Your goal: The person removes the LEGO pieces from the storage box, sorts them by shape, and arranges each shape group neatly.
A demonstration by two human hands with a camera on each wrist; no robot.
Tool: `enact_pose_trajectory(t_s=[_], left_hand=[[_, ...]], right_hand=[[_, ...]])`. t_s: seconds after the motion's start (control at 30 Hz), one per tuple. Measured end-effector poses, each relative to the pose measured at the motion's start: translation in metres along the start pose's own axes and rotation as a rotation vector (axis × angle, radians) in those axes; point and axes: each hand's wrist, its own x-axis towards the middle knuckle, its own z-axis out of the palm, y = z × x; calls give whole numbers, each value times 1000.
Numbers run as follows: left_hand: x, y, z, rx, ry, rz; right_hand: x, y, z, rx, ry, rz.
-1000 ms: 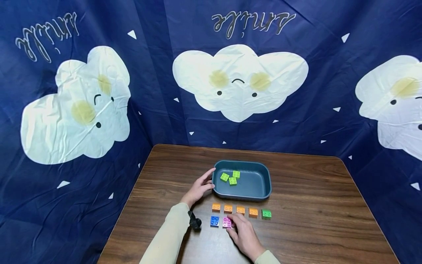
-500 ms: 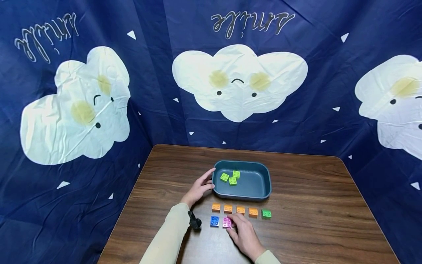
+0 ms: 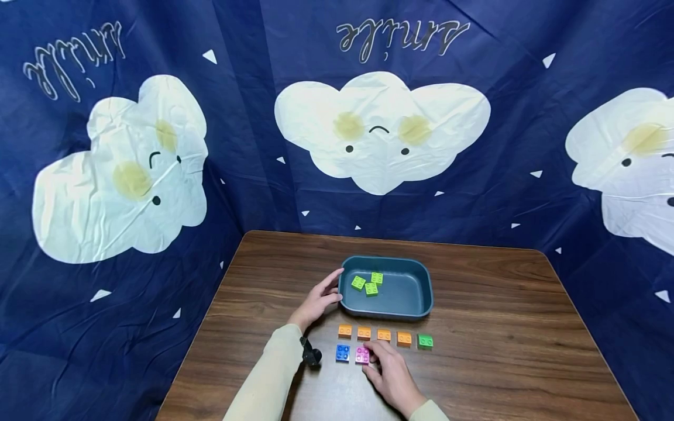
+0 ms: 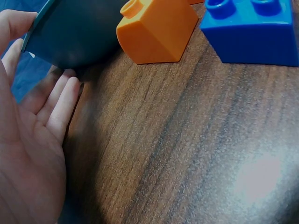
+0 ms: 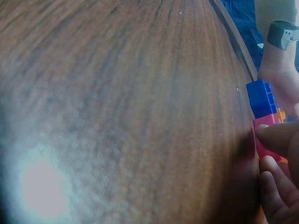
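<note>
In the head view, my left hand (image 3: pixel 316 301) rests at the left end of a dark teal tub (image 3: pixel 387 314). Its fingertips touch the rim, and in the left wrist view other fingers (image 4: pixel 60 105) lie straight along the table beside the tub wall. Several lime-green toy bricks (image 3: pixel 371 289) sit inside the tub's left half. My right hand (image 3: pixel 391 374) pinches a pink toy brick (image 3: pixel 362 355) on the table, its fingers at the brick's right side. A blue toy brick (image 3: pixel 343 353) stands just left of the pink one.
Behind the pink and blue bricks runs a row of several orange bricks (image 3: pixel 364 332), with a green brick (image 3: pixel 425 341) at its right end. All stand on a wooden table (image 3: pixel 489 304). A dark blue cloth (image 3: pixel 253 193) with white clouds hangs behind the table.
</note>
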Motion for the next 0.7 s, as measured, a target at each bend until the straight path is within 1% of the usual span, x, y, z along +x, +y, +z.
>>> enact_pose_trajectory(t_s=[0.1,0.2,0.33,0.43,0.53,0.63,0.7], left_hand=[[4,-15,-1,24,17,-12],[8,-29,-2,40,33,-7],[9,-29,-2,29,25,-11],[9,-26,-2,20,22,-13],[9,-25,-2,34,23,-18],[10,-26,-3,52,28,-24],[10,-27,-3,57,29,-23]], right_hand=[[-2,0,-1,4,8,-9],[-3,-3,-7,-3,41,-45],[2,-9,-25,-21,89,-100],[16,-12,-46,-63,115,-130],[36,-11,-68,-117,138,-152],[58,-4,-86,-160,134,-146],[71,2,-96,-188,112,-134]])
